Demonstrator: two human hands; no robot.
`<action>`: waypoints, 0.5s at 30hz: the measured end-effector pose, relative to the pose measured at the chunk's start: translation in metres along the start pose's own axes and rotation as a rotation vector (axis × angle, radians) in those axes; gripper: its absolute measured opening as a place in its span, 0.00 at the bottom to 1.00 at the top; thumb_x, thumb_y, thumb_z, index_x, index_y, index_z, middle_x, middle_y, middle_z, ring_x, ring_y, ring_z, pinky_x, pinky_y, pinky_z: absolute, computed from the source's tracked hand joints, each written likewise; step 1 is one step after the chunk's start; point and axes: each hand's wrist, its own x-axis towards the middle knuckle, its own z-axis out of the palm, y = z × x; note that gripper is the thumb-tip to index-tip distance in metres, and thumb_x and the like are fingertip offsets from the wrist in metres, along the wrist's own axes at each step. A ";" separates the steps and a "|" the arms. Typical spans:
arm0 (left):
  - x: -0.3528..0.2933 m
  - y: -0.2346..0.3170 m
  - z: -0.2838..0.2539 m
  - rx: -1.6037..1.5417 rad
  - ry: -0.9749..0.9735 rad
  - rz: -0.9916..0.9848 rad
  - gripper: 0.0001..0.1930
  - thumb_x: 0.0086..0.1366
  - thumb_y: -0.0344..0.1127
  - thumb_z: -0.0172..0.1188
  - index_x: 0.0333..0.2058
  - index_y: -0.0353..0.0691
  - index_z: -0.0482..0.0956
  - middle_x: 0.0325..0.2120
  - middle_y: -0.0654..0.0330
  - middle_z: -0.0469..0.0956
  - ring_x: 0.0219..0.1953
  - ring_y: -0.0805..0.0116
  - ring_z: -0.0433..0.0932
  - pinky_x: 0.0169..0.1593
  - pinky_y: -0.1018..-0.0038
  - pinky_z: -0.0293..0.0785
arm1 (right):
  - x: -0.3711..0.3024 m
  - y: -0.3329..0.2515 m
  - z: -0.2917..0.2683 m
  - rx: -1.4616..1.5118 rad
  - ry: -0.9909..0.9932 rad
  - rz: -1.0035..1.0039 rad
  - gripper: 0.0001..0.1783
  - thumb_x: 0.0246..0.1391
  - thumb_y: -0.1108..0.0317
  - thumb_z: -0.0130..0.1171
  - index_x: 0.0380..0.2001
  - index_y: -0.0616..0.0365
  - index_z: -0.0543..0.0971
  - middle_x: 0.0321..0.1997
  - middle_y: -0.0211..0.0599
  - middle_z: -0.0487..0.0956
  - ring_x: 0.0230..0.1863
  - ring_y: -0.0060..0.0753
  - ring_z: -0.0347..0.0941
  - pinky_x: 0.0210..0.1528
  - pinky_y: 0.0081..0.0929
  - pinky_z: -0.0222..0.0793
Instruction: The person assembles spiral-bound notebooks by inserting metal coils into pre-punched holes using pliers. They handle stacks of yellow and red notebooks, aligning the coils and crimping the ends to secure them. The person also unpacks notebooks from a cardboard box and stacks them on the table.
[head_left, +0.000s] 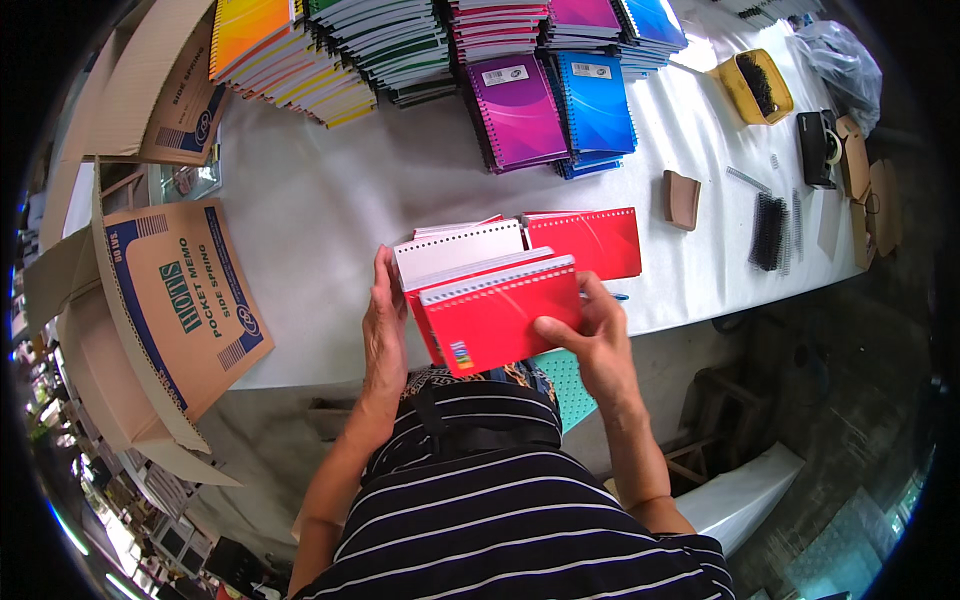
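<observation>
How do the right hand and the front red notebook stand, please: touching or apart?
Touching: the head view shows the right hand with its thumb on the front red notebook.

Smooth, glossy notebook cover [495, 322]

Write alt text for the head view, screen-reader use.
A person's right hand grips hole-punched red booklets, with the left hand open at their left side, at a white table. Behind are stacks of colourful spiral notebooks; a cardboard box is left, a yellow tub and black wire coils right.
</observation>
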 end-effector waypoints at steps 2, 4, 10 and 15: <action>0.006 0.005 0.003 0.049 0.063 -0.051 0.43 0.67 0.68 0.31 0.68 0.39 0.44 0.67 0.52 0.50 0.69 0.60 0.48 0.70 0.63 0.42 | 0.003 -0.004 -0.009 0.050 0.040 0.020 0.22 0.48 0.73 0.68 0.44 0.62 0.70 0.41 0.43 0.80 0.42 0.29 0.77 0.47 0.27 0.73; 0.010 0.013 0.006 0.043 0.011 -0.055 0.42 0.68 0.68 0.31 0.68 0.40 0.45 0.67 0.51 0.51 0.69 0.59 0.48 0.69 0.62 0.42 | 0.007 -0.005 -0.008 0.057 0.059 -0.003 0.21 0.48 0.73 0.68 0.44 0.63 0.70 0.43 0.44 0.79 0.45 0.29 0.75 0.49 0.29 0.71; 0.009 0.040 -0.001 -0.421 0.017 -0.239 0.37 0.70 0.63 0.31 0.67 0.42 0.52 0.69 0.57 0.49 0.71 0.62 0.45 0.70 0.63 0.41 | 0.019 0.008 0.012 -0.375 0.100 -0.210 0.21 0.51 0.70 0.66 0.44 0.64 0.68 0.43 0.44 0.77 0.45 0.31 0.76 0.47 0.29 0.72; 0.008 0.013 -0.005 0.348 0.058 0.083 0.31 0.73 0.55 0.35 0.66 0.39 0.56 0.69 0.57 0.48 0.71 0.65 0.44 0.70 0.68 0.41 | 0.015 0.013 0.019 -0.305 0.098 -0.134 0.21 0.53 0.70 0.64 0.46 0.65 0.67 0.41 0.45 0.78 0.43 0.34 0.77 0.43 0.28 0.74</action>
